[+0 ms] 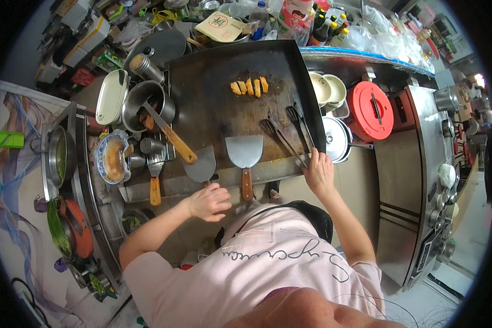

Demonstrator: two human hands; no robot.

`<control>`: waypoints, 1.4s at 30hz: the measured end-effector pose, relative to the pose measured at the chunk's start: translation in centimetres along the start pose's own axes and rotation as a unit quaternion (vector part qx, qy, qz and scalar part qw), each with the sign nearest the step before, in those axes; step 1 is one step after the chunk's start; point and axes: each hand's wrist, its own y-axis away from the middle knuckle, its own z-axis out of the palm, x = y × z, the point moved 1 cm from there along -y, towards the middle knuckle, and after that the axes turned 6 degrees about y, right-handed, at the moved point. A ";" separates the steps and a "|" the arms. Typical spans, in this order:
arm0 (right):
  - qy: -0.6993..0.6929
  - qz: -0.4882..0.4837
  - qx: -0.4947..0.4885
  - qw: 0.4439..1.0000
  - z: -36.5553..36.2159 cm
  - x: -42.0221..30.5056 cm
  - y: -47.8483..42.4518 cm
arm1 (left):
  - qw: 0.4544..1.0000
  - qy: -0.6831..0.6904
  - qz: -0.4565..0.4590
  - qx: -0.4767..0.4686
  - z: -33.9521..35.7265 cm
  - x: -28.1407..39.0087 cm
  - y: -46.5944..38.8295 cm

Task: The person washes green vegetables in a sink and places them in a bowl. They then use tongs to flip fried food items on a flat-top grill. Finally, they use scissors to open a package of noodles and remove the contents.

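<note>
My left hand [209, 203] is at the front edge of the flat griddle [201, 90], fingers loosely curled over the wooden handle of a wide metal spatula [201, 165]. Most of that handle is hidden, so I cannot tell whether I grip it. The fingers of my right hand [320, 170] close on the near end of metal tongs [287, 141], whose spread arms reach over the griddle's right side. Between my hands, a second wide spatula [244, 151] lies with its wooden handle over the front edge. Several golden-brown food strips [250, 87] sit toward the back.
Left of the griddle stand a steel pot [137, 108] with a wooden-handled scraper [172, 137] across it, a shaker [146, 67] and stacked oblong plates [110, 96]. Right are bowls [335, 88], a lidded pan [332, 137] and a red-lidded container [371, 110]. Bottles [328, 30] crowd the back.
</note>
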 end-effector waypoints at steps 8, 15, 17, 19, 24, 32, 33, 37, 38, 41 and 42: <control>-0.122 0.018 0.046 0.991 0.0 -2.1 -1.9 | 0.902 -0.104 -0.168 0.384 -0.5 4.6 -1.7; -0.594 0.151 -0.125 0.780 2.2 -2.9 -8.5 | 0.877 -0.058 -0.174 0.444 -0.3 4.9 -3.5; -0.606 0.139 -0.136 0.771 2.0 -3.4 -9.5 | 0.872 -0.052 -0.173 0.455 -0.3 4.5 -3.4; -0.561 0.124 -0.114 0.811 1.6 -3.9 -10.2 | 0.868 -0.054 -0.171 0.463 -0.4 4.4 -3.4; -0.284 0.017 0.037 0.958 1.4 -3.4 -9.6 | 0.865 -0.047 -0.178 0.468 -0.4 4.4 -3.4; -0.031 -0.105 -0.040 0.993 -0.9 -7.9 -6.7 | 0.866 -0.040 -0.175 0.466 -0.2 4.4 -3.8; -0.004 -0.105 -0.037 0.994 -0.6 -7.9 -7.4 | 0.866 -0.039 -0.175 0.466 -0.3 4.5 -3.7; 0.000 -0.117 -0.007 0.993 -1.2 -7.5 -8.6 | 0.866 -0.040 -0.176 0.466 -0.6 4.6 -3.6; -0.017 -0.102 -0.029 0.994 -1.6 -7.3 -8.4 | 0.866 -0.042 -0.176 0.466 -0.6 4.6 -3.6; -0.080 -0.063 -0.005 0.995 -3.2 -6.2 -6.8 | 0.856 -0.041 -0.188 0.480 -0.2 4.8 -3.2; -0.098 -0.024 -0.019 0.995 -3.4 -5.5 -6.4 | 0.852 -0.038 -0.189 0.487 0.0 4.8 -3.2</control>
